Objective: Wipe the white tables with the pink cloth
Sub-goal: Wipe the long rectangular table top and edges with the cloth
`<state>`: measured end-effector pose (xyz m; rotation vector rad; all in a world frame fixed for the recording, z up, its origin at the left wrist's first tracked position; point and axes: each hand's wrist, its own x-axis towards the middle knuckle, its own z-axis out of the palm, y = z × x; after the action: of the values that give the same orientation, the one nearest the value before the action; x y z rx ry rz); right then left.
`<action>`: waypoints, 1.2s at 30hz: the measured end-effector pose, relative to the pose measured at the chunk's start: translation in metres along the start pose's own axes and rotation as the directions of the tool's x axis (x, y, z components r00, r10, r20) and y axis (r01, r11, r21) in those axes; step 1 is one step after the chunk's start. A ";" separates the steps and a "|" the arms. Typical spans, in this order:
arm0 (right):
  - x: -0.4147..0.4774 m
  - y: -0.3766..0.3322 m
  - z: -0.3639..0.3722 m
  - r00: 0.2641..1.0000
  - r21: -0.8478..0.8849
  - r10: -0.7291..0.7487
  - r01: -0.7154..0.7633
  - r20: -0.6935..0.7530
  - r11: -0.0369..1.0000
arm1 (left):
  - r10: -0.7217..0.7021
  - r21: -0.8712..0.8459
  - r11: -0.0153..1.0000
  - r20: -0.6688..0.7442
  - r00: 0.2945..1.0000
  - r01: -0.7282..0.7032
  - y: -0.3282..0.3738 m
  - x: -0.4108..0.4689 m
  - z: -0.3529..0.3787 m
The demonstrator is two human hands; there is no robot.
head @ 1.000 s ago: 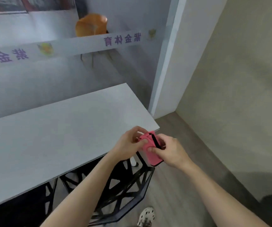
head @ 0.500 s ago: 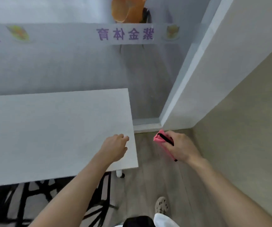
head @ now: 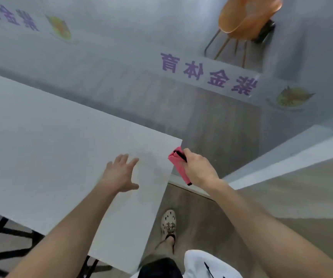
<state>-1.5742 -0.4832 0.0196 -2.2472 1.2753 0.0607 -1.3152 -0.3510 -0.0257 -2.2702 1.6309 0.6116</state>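
Pink cloth, folded into a compact pad, is held in our right hand at the far corner of the white counter, beside its edge. We cannot tell whether it touches that edge. The right fingers curl round the pad; we judge this grip suits pressing it flat on the surface. Our left hand lies over the counter near the same corner, fingers spread and straight, holding nothing. Contact with the surface cannot be confirmed. We judge it is placed to brace the body, and that wiping here is not yet begun.
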 end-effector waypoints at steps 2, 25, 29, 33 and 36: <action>0.035 0.013 -0.006 0.999 -0.046 -0.019 0.020 0.026 0.999 | -0.086 -0.030 0.996 0.068 0.994 0.088 0.003 0.035 -0.008; 0.217 -0.012 0.095 0.992 -0.424 -0.060 0.103 0.112 0.900 | -0.314 -0.488 0.711 0.424 0.850 0.506 -0.001 0.099 0.016; 0.207 0.017 0.078 0.959 -0.493 -0.195 0.273 0.205 0.826 | -0.319 -0.475 0.713 0.435 0.842 0.515 0.001 0.098 0.014; 0.200 0.025 0.065 0.965 -0.550 -0.189 0.260 0.184 0.794 | -0.317 -0.491 0.701 0.436 0.842 0.518 0.002 0.096 0.012; 0.233 -0.035 0.093 0.956 -0.557 -0.276 0.282 0.097 0.781 | -0.311 -0.504 0.695 0.432 0.846 0.513 0.004 0.095 0.012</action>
<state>-1.3978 -0.6066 -0.1133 -2.9215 0.9822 0.3889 -1.2949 -0.4259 -0.0825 -2.6498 0.7586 1.4444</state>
